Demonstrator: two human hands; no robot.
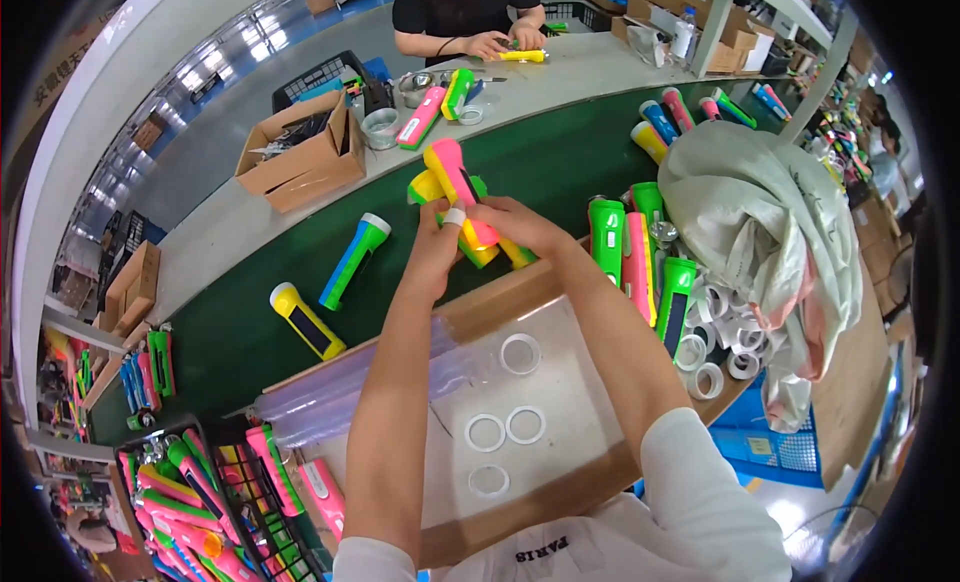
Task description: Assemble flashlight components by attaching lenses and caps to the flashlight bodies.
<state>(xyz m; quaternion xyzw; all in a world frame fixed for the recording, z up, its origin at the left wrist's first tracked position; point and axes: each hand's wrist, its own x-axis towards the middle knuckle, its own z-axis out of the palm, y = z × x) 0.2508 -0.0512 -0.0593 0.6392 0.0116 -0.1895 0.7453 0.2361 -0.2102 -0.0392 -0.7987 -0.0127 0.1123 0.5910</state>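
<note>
- Nearest the camera, at six o'clock, a white sleeve and the person's two bare forearms rise from the lower edge over a shallow cardboard tray lined in white, where four loose white rings lie well apart from one another.
- The left hand and the right hand meet near the centre, just past the tray's far rim, both closed around a pink and yellow flashlight that points up toward twelve o'clock.
- The left fingers wrap the lower body, with a white band on the thumb tip; the right fingers pinch the lower end from the other side, narrow and tight.
- Beneath the hands, a few more yellow and green flashlights lie touching in a small heap on the green belt.
- At nine o'clock on the belt lie a green and blue flashlight and a yellow one, apart from each other.
- At three o'clock, upright green and pink flashlights stand beside a pile of white rings and a crumpled cloth bag.
- At seven o'clock a black wire basket is packed with pink and green flashlights.
- At twelve o'clock another person's hands work on a yellow flashlight at the far counter.
- Risk, as I judge it: the flashlight is gripped only by its lower end, so a slipped pinch could drop it onto the heap below and scatter it.
</note>
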